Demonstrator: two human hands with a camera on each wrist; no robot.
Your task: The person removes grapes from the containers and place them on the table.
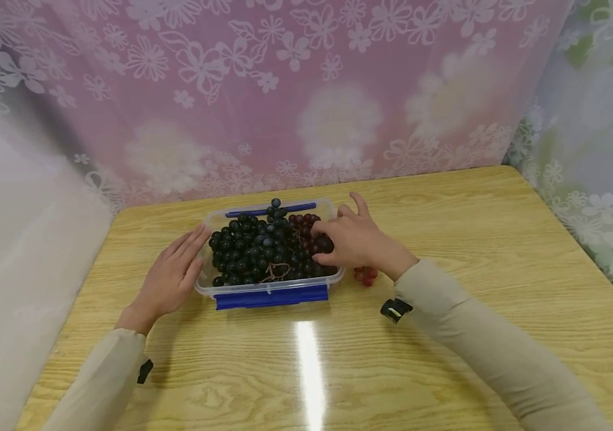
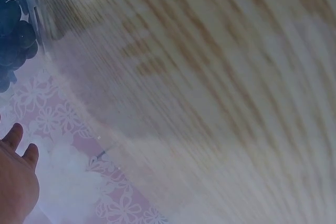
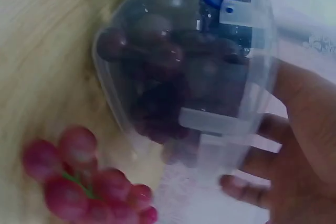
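A clear plastic container [image 1: 271, 289] with blue clips stands on the table, heaped with black grapes [image 1: 252, 245]. Dark red grapes [image 1: 302, 224] lie at its right end. My left hand [image 1: 169, 278] rests along the container's left side, fingers straight. Over the right rim reaches my right hand [image 1: 352, 239], its thumb and bent forefinger curled round dark red grapes, other fingers raised. In the right wrist view, the right hand [image 3: 294, 150] shows beyond the clear wall, fingers spread. A small bunch of red grapes [image 1: 366, 275] lies on the table, just right of the container.
The wooden table [image 1: 446, 221] meets a pink flowered curtain [image 1: 263, 120] at the back. White sheeting [image 1: 26, 239] hangs at the left, a pale flowered curtain [image 1: 603, 179] at the right. A wrist camera [image 1: 395, 309] hangs under the right sleeve.
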